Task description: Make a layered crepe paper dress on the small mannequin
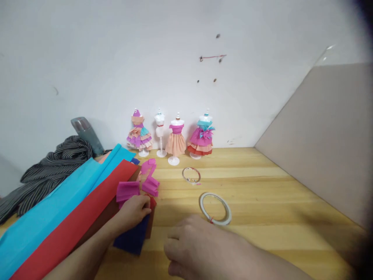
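My left hand (136, 210) is over the paper scraps left of the middle, its fingers bent inward. A red crepe paper piece (152, 202) shows beside its fingertips; whether they grip it is hidden. Under that hand lies a dark blue paper piece (131, 239), with magenta crepe paper strips (128, 189) just behind. My right hand (194, 247) hovers at the front, slightly blurred, with its fingers curled together and their undersides hidden. Just beyond it is a roll of white tape (215, 206), with a small red bit at its near edge.
Several small mannequins stand along the wall, including one in a peach skirt (175, 144) and a bare white one (160, 130). A thinner tape ring (191, 175) lies before them. Blue crepe paper (58, 198), red crepe paper (78, 217), striped cloth (58, 163) and a bottle (89, 136) occupy the left.
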Motion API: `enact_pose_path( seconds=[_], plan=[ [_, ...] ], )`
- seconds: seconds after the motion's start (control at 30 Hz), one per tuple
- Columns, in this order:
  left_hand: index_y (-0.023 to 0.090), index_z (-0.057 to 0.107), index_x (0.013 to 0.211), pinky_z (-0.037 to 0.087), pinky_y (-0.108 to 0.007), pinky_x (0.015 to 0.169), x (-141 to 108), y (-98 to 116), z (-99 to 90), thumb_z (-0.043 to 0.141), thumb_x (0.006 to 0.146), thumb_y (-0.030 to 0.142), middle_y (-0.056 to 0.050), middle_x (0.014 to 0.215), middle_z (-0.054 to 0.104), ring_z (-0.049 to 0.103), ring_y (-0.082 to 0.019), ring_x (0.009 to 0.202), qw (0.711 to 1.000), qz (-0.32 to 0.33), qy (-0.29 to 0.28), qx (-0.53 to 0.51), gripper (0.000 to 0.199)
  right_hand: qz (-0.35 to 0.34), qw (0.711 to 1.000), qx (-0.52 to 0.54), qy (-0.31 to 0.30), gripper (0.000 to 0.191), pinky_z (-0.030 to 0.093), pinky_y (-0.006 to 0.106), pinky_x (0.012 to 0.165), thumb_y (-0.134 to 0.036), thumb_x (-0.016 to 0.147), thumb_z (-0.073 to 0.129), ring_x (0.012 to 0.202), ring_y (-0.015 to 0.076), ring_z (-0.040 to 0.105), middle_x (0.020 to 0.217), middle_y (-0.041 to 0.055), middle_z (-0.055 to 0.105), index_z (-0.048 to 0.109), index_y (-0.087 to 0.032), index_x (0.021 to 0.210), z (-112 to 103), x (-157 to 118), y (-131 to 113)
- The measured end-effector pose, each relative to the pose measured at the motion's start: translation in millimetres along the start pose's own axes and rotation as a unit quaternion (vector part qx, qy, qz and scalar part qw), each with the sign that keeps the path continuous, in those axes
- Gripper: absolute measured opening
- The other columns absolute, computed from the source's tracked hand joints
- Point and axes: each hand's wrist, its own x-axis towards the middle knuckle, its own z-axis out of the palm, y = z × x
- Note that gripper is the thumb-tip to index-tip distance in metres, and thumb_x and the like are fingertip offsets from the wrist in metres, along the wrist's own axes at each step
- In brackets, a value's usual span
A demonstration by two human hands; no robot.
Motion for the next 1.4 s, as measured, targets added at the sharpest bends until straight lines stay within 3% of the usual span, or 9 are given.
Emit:
enact_pose_path(
  seconds=[0.13, 0.33, 0.6, 0.7, 0.77, 1.0, 1.1, 1.23, 1.4],
  plan=[
    [0.018, 0.051, 0.074, 0.034, -0.025, 0.063, 1, -5, 3.3, 0.054, 0.075, 0.020, -0.001, 0.078, 0.062, 0.056, -0.016, 0.075, 0.999, 0.006, 0.018, -0.037, 0.004, 0.015, 1.000, -0.019, -0.004, 0.021, 0.021, 0.031, 0.043, -0.036, 0.086, 0.061, 0.053, 0.0130, 0.059, 0.066, -0.0018, 0.069, 0.066, -0.020, 0.074, -2, 6, 6],
    [0.018, 0.050, 0.072, 0.035, -0.027, 0.066, 3, -7, 9.2, 0.048, 0.079, 0.019, -0.002, 0.075, 0.059, 0.052, -0.017, 0.073, 0.993, 0.034, 0.051, -0.097, 0.008, 0.075, 0.993, 0.005, -0.095, 0.016, 0.020, 0.028, 0.045, -0.032, 0.085, 0.060, 0.051, 0.0151, 0.058, 0.067, 0.0018, 0.071, 0.070, -0.019, 0.083, 9, 4, 26],
    [0.018, 0.052, 0.080, 0.036, -0.024, 0.063, -10, -12, -10.8, 0.048, 0.083, 0.032, 0.001, 0.078, 0.056, 0.050, -0.014, 0.071, 0.984, 0.025, 0.025, -0.175, 0.016, 0.163, 0.986, 0.037, -0.027, 0.018, 0.021, 0.028, 0.050, -0.025, 0.087, 0.055, 0.063, 0.0189, 0.064, 0.072, 0.0063, 0.071, 0.068, -0.018, 0.076, 29, 4, 59],
    [0.019, 0.055, 0.077, 0.032, -0.025, 0.062, -26, -14, -15.6, 0.066, 0.068, 0.029, 0.001, 0.079, 0.056, 0.049, -0.016, 0.073, 0.997, 0.043, -0.021, -0.054, 0.018, 0.176, 0.983, 0.024, -0.038, 0.018, 0.019, 0.028, 0.050, -0.026, 0.088, 0.055, 0.064, 0.0203, 0.065, 0.072, 0.0069, 0.071, 0.068, -0.018, 0.079, 34, 9, 59],
    [0.019, 0.054, 0.078, 0.032, -0.025, 0.065, -32, -19, -13.2, 0.064, 0.068, 0.023, 0.000, 0.085, 0.057, 0.049, -0.017, 0.077, 0.999, 0.044, -0.020, -0.008, 0.015, 0.166, 0.984, 0.025, -0.061, 0.018, 0.020, 0.027, 0.050, -0.027, 0.087, 0.055, 0.065, 0.0198, 0.065, 0.074, 0.0070, 0.072, 0.069, -0.018, 0.081, 35, 12, 55],
    [0.017, 0.057, 0.073, 0.036, -0.024, 0.062, -34, -32, -8.2, 0.054, 0.080, 0.031, 0.000, 0.073, 0.057, 0.050, -0.014, 0.069, 0.989, 0.042, -0.024, -0.137, 0.016, 0.142, 0.985, 0.054, -0.081, 0.018, 0.026, 0.027, 0.054, -0.026, 0.087, 0.053, 0.071, 0.0196, 0.065, 0.081, 0.0066, 0.073, 0.069, -0.019, 0.083, 32, 12, 52],
    [0.018, 0.061, 0.083, 0.038, -0.025, 0.065, -41, -29, -12.8, 0.055, 0.082, 0.038, -0.001, 0.078, 0.062, 0.054, -0.016, 0.072, 0.991, 0.021, 0.033, -0.127, 0.021, 0.151, 0.983, 0.065, -0.077, 0.020, 0.025, 0.028, 0.054, -0.027, 0.088, 0.051, 0.072, 0.0210, 0.066, 0.080, 0.0071, 0.073, 0.068, -0.018, 0.083, 35, 11, 56],
    [0.021, 0.062, 0.091, 0.039, -0.029, 0.072, -44, -28, -11.5, 0.064, 0.076, 0.034, -0.004, 0.100, 0.065, 0.060, -0.022, 0.090, 0.997, -0.006, 0.076, 0.025, 0.020, 0.147, 0.983, 0.071, -0.081, 0.018, 0.022, 0.028, 0.054, -0.025, 0.088, 0.052, 0.072, 0.0211, 0.066, 0.080, 0.0067, 0.072, 0.067, -0.018, 0.081, 39, 10, 58],
    [0.020, 0.061, 0.077, 0.038, -0.026, 0.067, -40, -33, -10.9, 0.050, 0.086, 0.026, -0.002, 0.082, 0.066, 0.060, -0.017, 0.078, 0.996, -0.022, 0.071, 0.048, 0.016, 0.141, 0.984, 0.078, -0.080, 0.017, 0.022, 0.028, 0.054, -0.024, 0.088, 0.052, 0.072, 0.0202, 0.065, 0.079, 0.0059, 0.071, 0.065, -0.019, 0.080, 41, 9, 60]
  ],
)
